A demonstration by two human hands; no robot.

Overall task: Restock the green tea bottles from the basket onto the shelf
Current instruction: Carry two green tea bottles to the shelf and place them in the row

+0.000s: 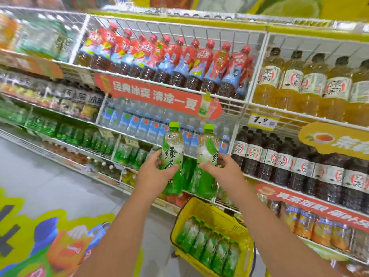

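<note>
Head view: the left hand (153, 172) has its fingers curled round an upright green tea bottle (172, 158), and just beside it the right hand (223, 172) grips a second green tea bottle (206, 160), both raised in front of the wire shelf (199, 154). Below and to the right, a yellow basket (209, 214) on the floor holds a row of more green tea bottles (207, 244).

bright, even light; blurred, warped edges
</note>
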